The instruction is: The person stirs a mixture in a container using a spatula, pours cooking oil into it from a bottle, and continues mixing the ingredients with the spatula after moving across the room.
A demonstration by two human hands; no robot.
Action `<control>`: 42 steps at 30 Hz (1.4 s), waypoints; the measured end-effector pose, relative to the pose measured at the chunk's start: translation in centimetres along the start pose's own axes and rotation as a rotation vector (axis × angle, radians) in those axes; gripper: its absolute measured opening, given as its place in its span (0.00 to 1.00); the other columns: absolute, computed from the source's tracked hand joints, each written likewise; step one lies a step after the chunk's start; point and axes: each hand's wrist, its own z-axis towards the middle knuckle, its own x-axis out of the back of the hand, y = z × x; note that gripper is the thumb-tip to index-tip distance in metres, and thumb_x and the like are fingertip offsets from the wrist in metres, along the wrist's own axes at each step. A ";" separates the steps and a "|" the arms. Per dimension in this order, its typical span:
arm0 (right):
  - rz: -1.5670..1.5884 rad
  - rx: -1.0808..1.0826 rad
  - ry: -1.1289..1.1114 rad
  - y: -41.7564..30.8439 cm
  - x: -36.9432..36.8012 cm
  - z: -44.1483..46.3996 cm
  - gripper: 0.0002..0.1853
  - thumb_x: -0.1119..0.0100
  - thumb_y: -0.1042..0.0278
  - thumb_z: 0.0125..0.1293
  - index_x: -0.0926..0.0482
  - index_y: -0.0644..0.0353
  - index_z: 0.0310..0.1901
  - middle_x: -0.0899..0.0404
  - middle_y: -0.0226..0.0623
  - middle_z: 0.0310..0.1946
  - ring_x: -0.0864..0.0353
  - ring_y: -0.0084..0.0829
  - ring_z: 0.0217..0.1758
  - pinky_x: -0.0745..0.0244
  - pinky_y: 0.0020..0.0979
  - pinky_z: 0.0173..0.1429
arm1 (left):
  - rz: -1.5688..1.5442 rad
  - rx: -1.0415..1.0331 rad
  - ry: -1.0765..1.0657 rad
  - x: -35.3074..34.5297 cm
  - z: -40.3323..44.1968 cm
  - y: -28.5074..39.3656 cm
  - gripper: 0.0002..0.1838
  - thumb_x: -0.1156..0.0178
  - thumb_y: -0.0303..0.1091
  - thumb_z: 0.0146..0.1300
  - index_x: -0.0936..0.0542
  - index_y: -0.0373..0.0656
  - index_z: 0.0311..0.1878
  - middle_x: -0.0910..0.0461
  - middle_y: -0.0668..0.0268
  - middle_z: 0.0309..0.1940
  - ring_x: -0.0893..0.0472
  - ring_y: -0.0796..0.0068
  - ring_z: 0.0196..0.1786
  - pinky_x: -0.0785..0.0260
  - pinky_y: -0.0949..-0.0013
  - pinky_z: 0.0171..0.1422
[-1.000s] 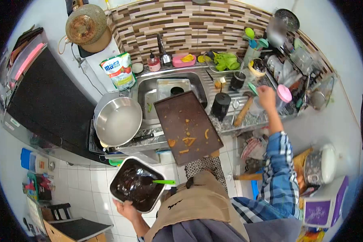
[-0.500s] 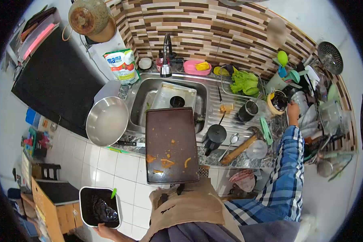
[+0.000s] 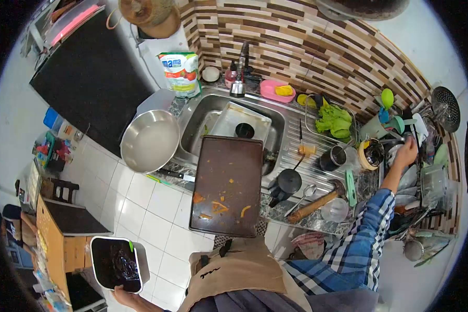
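Observation:
Low on the left, my left hand (image 3: 126,295) grips the near rim of a white-rimmed bin (image 3: 144,266) with shiny black stuff inside, perhaps a bag, and a green piece at its edge. My right hand (image 3: 407,152) is closed by the dish rack, beside a greyish metal piece; what its fingers hold is hard to make out. To its left stands a cream-coloured container (image 3: 364,162) with dark contents. Between my hands, a dark brown baking tray (image 3: 229,171) with orange food scraps juts over the sink's front edge.
The steel sink (image 3: 192,122) holds a metal pan (image 3: 229,122). A steel bowl (image 3: 151,140) stands left of it. On the drainboard are a black-lidded pot (image 3: 286,183), a dark cup (image 3: 334,158), a spoon (image 3: 309,191) and a hammer (image 3: 317,203). Lettuce (image 3: 334,122) lies behind.
My right hand has left the side of the cream container and moved right toward the dish rack. The bin in my left hand has shifted left and tilted. The view has turned slightly.

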 end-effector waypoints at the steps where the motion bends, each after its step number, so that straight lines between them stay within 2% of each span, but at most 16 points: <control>1: 0.032 -0.007 0.074 -2.8 0.3 -0.6 0.18 0.51 0.60 0.67 0.26 0.68 0.47 0.21 0.45 0.40 0.21 0.36 0.44 0.28 0.36 0.46 | -0.030 -0.010 -0.006 1.0 1.1 -0.7 0.27 0.50 0.23 0.29 0.27 0.30 0.43 0.27 0.60 0.39 0.27 0.65 0.36 0.33 0.69 0.44; 4: 1.104 -0.406 -0.143 -11.6 1.0 -4.2 0.14 0.55 0.63 0.69 0.31 0.65 0.48 0.22 0.46 0.40 0.21 0.40 0.44 0.27 0.36 0.45 | -0.043 0.026 0.052 2.8 2.6 -0.7 0.25 0.50 0.23 0.29 0.27 0.31 0.40 0.27 0.60 0.38 0.28 0.66 0.36 0.33 0.69 0.44; 5: 1.231 -0.477 -0.312 -14.6 1.9 -6.0 0.10 0.57 0.64 0.70 0.35 0.62 0.46 0.23 0.45 0.41 0.22 0.38 0.40 0.28 0.35 0.41 | -0.037 0.044 0.070 3.4 2.5 0.0 0.23 0.50 0.23 0.29 0.28 0.31 0.38 0.27 0.61 0.37 0.28 0.66 0.36 0.34 0.68 0.44; 8: 1.363 -0.669 -0.685 -22.5 2.0 -14.3 0.11 0.51 0.58 0.68 0.30 0.58 0.39 0.25 0.37 0.32 0.28 0.23 0.25 0.38 0.23 0.21 | -0.091 0.086 0.145 8.0 6.2 -1.5 0.20 0.51 0.22 0.30 0.29 0.32 0.35 0.28 0.61 0.35 0.28 0.66 0.36 0.33 0.67 0.42; 10: 1.372 -0.754 -0.973 -30.4 4.1 -23.2 0.10 0.47 0.55 0.65 0.29 0.53 0.36 0.28 0.30 0.27 0.30 0.18 0.21 0.47 0.19 0.14 | -0.279 0.077 0.144 10.2 6.9 -0.4 0.17 0.52 0.20 0.32 0.32 0.34 0.34 0.29 0.59 0.33 0.26 0.63 0.36 0.31 0.65 0.40; 11: 1.293 -0.857 -1.074 -34.6 5.2 -28.4 0.10 0.46 0.55 0.65 0.29 0.51 0.35 0.28 0.28 0.27 0.30 0.18 0.20 0.48 0.18 0.13 | -0.209 0.123 0.146 10.9 8.1 1.0 0.20 0.53 0.19 0.34 0.30 0.33 0.38 0.28 0.59 0.34 0.25 0.63 0.36 0.30 0.65 0.41; 12: 1.216 -0.950 -1.195 -37.8 6.3 -34.0 0.10 0.45 0.54 0.64 0.29 0.49 0.35 0.28 0.26 0.26 0.31 0.17 0.20 0.49 0.18 0.12 | -0.278 -0.006 0.118 15.2 11.8 -3.7 0.23 0.53 0.18 0.35 0.29 0.32 0.42 0.27 0.58 0.35 0.25 0.63 0.36 0.30 0.67 0.41; 15: 1.006 -1.213 -1.553 -45.3 12.3 -51.9 0.10 0.44 0.52 0.63 0.29 0.47 0.35 0.30 0.23 0.25 0.29 0.18 0.21 0.48 0.16 0.13 | -0.282 -0.025 0.195 18.4 11.7 0.5 0.34 0.54 0.15 0.37 0.32 0.33 0.57 0.25 0.62 0.40 0.26 0.72 0.39 0.32 0.72 0.45; 18: 0.712 -1.137 -2.198 -46.1 18.2 -67.5 0.14 0.47 0.48 0.64 0.31 0.49 0.34 0.30 0.29 0.23 0.39 0.18 0.15 0.46 0.19 0.14 | -0.285 -0.107 0.342 23.7 13.2 -1.8 0.34 0.55 0.14 0.37 0.32 0.34 0.56 0.25 0.64 0.41 0.25 0.74 0.41 0.34 0.76 0.47; 21: 0.488 -1.239 -2.414 -49.9 28.9 -77.5 0.12 0.48 0.54 0.65 0.31 0.50 0.31 0.32 0.30 0.17 0.42 0.20 0.12 0.49 0.21 0.14 | -0.259 -0.135 0.511 30.9 15.6 -5.0 0.30 0.56 0.13 0.36 0.29 0.34 0.50 0.24 0.65 0.41 0.25 0.76 0.40 0.33 0.78 0.46; 27: 0.171 -0.470 -3.014 -53.0 32.1 -86.9 0.08 0.50 0.63 0.66 0.29 0.57 0.38 0.33 0.31 0.19 0.44 0.20 0.13 0.50 0.23 0.16 | -0.367 -0.226 0.826 32.9 17.4 -10.2 0.34 0.57 0.12 0.34 0.31 0.34 0.54 0.24 0.65 0.42 0.24 0.76 0.42 0.33 0.78 0.45; 31: -0.029 -0.213 -3.222 -58.6 34.7 -91.1 0.07 0.51 0.68 0.66 0.26 0.60 0.40 0.34 0.27 0.19 0.40 0.20 0.15 0.46 0.25 0.16 | -0.339 -0.230 0.994 33.9 18.9 -10.2 0.36 0.57 0.13 0.34 0.33 0.34 0.56 0.24 0.64 0.43 0.24 0.74 0.42 0.32 0.77 0.47; 35: 0.365 0.451 -3.080 -68.3 40.9 -102.8 0.13 0.50 0.66 0.65 0.25 0.63 0.46 0.29 0.26 0.19 0.38 0.15 0.16 0.45 0.21 0.17 | -0.328 -0.148 1.097 38.7 26.3 -10.2 0.37 0.57 0.13 0.33 0.33 0.34 0.57 0.24 0.63 0.44 0.23 0.73 0.44 0.32 0.76 0.48; 37: 0.680 0.453 -2.950 -72.8 42.1 -108.0 0.13 0.50 0.66 0.65 0.24 0.63 0.46 0.27 0.28 0.20 0.37 0.15 0.17 0.43 0.20 0.19 | -0.332 -0.096 1.126 39.8 28.8 -10.2 0.38 0.57 0.13 0.33 0.34 0.34 0.58 0.25 0.62 0.44 0.23 0.72 0.44 0.32 0.76 0.48; 40: 0.830 0.513 -2.775 -80.2 43.7 -115.9 0.13 0.51 0.68 0.64 0.23 0.64 0.46 0.27 0.28 0.19 0.35 0.17 0.17 0.41 0.22 0.21 | -0.425 -0.127 1.210 41.0 33.7 -8.6 0.38 0.57 0.13 0.33 0.34 0.34 0.58 0.25 0.63 0.45 0.23 0.71 0.44 0.31 0.76 0.48; 42: 0.958 0.808 -2.591 -85.5 44.2 -122.7 0.11 0.52 0.69 0.64 0.22 0.65 0.42 0.27 0.29 0.20 0.34 0.19 0.18 0.39 0.24 0.22 | -0.409 -0.157 1.263 42.2 37.0 -8.3 0.37 0.58 0.13 0.34 0.34 0.34 0.58 0.25 0.63 0.45 0.23 0.71 0.43 0.31 0.76 0.46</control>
